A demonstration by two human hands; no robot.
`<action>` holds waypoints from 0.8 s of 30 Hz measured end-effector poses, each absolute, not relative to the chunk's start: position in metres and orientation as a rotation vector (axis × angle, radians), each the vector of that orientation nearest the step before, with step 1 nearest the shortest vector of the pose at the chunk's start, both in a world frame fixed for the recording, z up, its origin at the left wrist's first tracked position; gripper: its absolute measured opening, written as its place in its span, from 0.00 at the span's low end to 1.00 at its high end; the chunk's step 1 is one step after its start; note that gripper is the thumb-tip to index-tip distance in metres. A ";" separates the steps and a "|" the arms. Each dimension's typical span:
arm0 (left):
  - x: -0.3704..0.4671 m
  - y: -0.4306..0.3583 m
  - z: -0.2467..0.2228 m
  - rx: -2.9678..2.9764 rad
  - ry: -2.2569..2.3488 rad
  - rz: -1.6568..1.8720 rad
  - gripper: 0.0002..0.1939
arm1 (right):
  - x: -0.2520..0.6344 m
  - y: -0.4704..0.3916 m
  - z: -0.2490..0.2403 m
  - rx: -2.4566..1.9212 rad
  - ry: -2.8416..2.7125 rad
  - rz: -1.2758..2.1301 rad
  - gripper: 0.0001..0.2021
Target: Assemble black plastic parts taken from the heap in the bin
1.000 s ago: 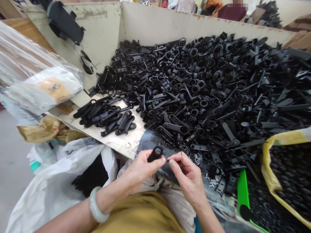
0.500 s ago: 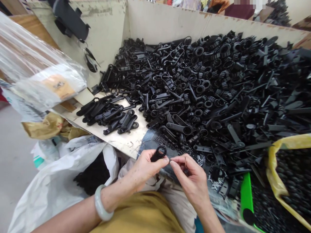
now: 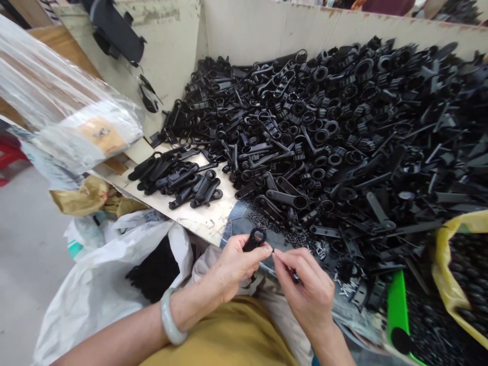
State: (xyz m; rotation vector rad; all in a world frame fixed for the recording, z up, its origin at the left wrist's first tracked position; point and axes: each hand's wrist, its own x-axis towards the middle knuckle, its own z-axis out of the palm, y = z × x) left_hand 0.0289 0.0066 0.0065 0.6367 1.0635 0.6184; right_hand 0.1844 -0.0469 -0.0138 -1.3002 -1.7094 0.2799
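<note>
"Pale table [image 3: 208, 216], black parts [image 3: 290, 132] heaped towards the upper right. And the hands?"

"Lower centre: left hand [image 3: 238, 262] grips a ring-ended part [image 3: 254, 239]; right hand [image 3: 305, 279] has finger and thumb pinched on a tiny dark piece [image 3: 273, 251]."

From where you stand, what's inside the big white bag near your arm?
The white bag holds a heap of black things, too dim to make out their shapes. Whatever lies deeper is hidden by the top of the heap and the bag's sides.

Two hands [image 3: 238, 267] [image 3: 309, 287], one held ringed part [image 3: 251, 243] and one bangle [image 3: 168, 319] show.
</note>
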 end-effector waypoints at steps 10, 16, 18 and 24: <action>0.031 0.001 0.012 0.201 0.879 0.479 0.24 | 0.188 -0.052 -0.007 -1.323 -1.639 0.398 0.07; 0.025 -0.002 0.019 0.264 0.780 0.418 0.17 | 0.191 -0.055 -0.007 -1.419 -1.531 0.488 0.03; 0.020 -0.001 0.024 0.334 0.743 0.388 0.11 | 0.191 -0.055 -0.008 -1.443 -1.490 0.530 0.03; 0.009 0.003 0.033 0.551 0.835 0.370 0.12 | 0.185 -0.048 -0.007 -1.353 -1.700 0.502 0.04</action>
